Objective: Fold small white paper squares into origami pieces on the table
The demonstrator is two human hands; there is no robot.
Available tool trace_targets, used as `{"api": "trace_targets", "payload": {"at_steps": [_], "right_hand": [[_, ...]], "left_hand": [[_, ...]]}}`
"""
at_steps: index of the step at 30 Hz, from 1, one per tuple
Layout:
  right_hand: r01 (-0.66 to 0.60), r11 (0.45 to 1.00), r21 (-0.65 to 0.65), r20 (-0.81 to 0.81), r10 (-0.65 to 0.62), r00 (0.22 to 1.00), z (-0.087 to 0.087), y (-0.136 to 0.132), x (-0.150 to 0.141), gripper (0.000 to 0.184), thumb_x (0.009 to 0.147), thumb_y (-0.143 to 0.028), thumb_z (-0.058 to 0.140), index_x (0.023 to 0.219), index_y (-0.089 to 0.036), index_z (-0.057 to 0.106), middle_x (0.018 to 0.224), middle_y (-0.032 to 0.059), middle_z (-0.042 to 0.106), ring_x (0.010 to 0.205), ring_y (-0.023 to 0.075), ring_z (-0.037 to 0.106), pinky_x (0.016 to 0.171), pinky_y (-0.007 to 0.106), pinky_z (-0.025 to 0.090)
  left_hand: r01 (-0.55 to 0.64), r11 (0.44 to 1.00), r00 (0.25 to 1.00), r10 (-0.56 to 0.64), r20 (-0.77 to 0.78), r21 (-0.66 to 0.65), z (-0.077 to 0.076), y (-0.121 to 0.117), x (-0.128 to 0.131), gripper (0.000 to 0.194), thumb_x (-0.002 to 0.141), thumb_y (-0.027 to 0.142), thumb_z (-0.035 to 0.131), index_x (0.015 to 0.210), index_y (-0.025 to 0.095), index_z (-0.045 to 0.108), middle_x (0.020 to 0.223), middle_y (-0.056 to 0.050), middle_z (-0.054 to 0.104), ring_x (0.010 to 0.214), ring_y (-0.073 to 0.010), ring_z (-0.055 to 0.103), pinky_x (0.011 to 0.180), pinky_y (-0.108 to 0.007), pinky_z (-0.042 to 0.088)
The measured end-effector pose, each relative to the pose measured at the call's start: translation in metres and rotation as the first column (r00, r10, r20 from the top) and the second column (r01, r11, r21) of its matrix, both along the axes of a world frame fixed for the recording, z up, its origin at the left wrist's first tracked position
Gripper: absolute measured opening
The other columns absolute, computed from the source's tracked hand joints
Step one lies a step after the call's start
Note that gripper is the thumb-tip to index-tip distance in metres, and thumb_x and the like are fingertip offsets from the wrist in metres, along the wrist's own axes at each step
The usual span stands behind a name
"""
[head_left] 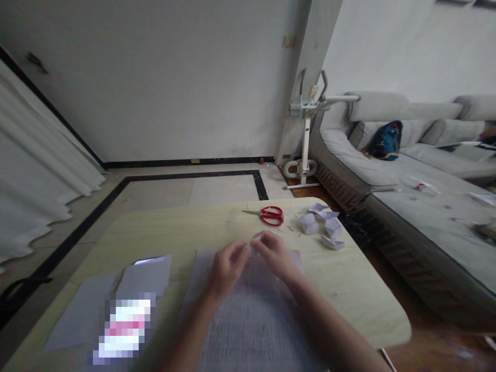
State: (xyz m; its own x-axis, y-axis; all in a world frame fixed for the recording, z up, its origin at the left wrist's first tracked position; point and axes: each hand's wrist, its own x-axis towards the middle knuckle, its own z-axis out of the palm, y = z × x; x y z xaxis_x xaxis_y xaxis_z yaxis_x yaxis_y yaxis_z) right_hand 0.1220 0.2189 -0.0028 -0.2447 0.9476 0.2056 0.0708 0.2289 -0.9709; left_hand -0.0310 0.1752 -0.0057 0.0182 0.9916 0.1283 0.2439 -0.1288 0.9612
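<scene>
My left hand [228, 262] and my right hand [274, 252] meet above the far end of a large written sheet [248, 320] that lies on the wooden table [360, 289]. Both are closed, fingertips pinching a small piece of white paper [253, 246] between them; most of it is hidden by the fingers. Just beyond the hands lie red-handled scissors [272, 216], blades pointing left. To their right sit several folded white paper pieces [309, 224], with small paper scraps scattered around.
On the table's left are white paper sheets [83, 310] and a blurred-out bright screen [126, 328]. Past the table stands a white exercise machine [306, 139]. A grey sofa [356, 160] with a blue bag [388, 140] runs along the right, and a white curtain [34, 170] hangs at left.
</scene>
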Motion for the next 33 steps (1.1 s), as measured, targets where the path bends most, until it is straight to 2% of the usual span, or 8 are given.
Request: {"api": "trace_targets", "payload": {"at_steps": [5, 9, 14, 20, 25, 33], "right_hand": [[0.007, 1.0, -0.014, 0.03, -0.007, 1.0, 0.001, -0.002, -0.003, 0.025, 0.083, -0.037, 0.062, 0.068, -0.018, 0.059, 0.064, -0.0002, 0.058, 0.061, 0.0146, 0.053, 0.057, 0.025, 0.042], [-0.009, 0.999, -0.048, 0.09, 0.013, 0.996, 0.0, -0.003, -0.006, 0.03, 0.085, -0.04, 0.058, 0.065, -0.018, 0.057, 0.059, -0.0023, 0.052, 0.057, 0.0129, 0.049, 0.053, 0.023, 0.037], [0.035, 0.999, -0.015, 0.13, -0.033, 0.991, -0.003, -0.002, -0.004, 0.032, 0.084, -0.04, 0.06, 0.062, -0.018, 0.053, 0.058, -0.0027, 0.05, 0.056, 0.0123, 0.047, 0.052, 0.023, 0.035], [0.037, 0.999, 0.014, 0.151, -0.039, 0.988, -0.002, -0.002, -0.003, 0.029, 0.084, -0.037, 0.059, 0.064, -0.018, 0.052, 0.06, -0.0029, 0.05, 0.057, 0.0121, 0.046, 0.053, 0.023, 0.035], [0.016, 1.0, -0.027, 0.182, -0.01, 0.983, 0.001, -0.003, -0.005, 0.031, 0.087, -0.038, 0.056, 0.063, -0.018, 0.054, 0.058, -0.0021, 0.051, 0.056, 0.0124, 0.047, 0.051, 0.023, 0.035], [-0.051, 0.995, 0.085, 0.288, 0.024, 0.957, 0.001, -0.007, -0.006, 0.032, 0.092, -0.031, 0.048, 0.062, -0.019, 0.046, 0.06, -0.0019, 0.05, 0.058, 0.0129, 0.045, 0.053, 0.025, 0.032]], "left_hand": [[-0.043, 0.999, 0.999, 0.043, 0.003, 0.005, 0.003, 0.0, 0.0, 0.026, 0.09, 0.038, 0.056, 0.08, 0.016, 0.065, 0.069, -0.001, 0.065, 0.065, -0.0159, 0.064, 0.06, -0.023, 0.048], [-0.084, 0.996, 0.996, 0.084, -0.005, 0.004, 0.007, -0.001, 0.0, 0.029, 0.091, 0.039, 0.054, 0.073, 0.017, 0.061, 0.063, 0.001, 0.062, 0.06, -0.0147, 0.061, 0.057, -0.022, 0.045], [-0.113, 0.994, 0.993, 0.113, -0.03, 0.004, 0.003, 0.001, 0.0, 0.028, 0.09, 0.039, 0.053, 0.074, 0.017, 0.061, 0.06, 0.002, 0.059, 0.058, -0.0146, 0.057, 0.056, -0.023, 0.042], [-0.062, 0.998, 0.998, 0.062, 0.014, -0.034, -0.002, 0.003, -0.001, 0.025, 0.088, 0.039, 0.056, 0.08, 0.016, 0.063, 0.067, 0.001, 0.059, 0.061, -0.0145, 0.056, 0.057, -0.022, 0.042], [-0.118, 0.993, 0.993, 0.118, 0.014, -0.014, 0.003, 0.001, -0.002, 0.028, 0.088, 0.039, 0.055, 0.071, 0.017, 0.059, 0.058, 0.004, 0.051, 0.056, -0.0132, 0.051, 0.054, -0.022, 0.04], [-0.155, 0.988, 0.985, 0.157, 0.066, -0.028, 0.009, 0.001, 0.0, 0.029, 0.086, 0.04, 0.057, 0.068, 0.017, 0.058, 0.057, 0.004, 0.052, 0.054, -0.0129, 0.052, 0.053, -0.021, 0.04]]}}
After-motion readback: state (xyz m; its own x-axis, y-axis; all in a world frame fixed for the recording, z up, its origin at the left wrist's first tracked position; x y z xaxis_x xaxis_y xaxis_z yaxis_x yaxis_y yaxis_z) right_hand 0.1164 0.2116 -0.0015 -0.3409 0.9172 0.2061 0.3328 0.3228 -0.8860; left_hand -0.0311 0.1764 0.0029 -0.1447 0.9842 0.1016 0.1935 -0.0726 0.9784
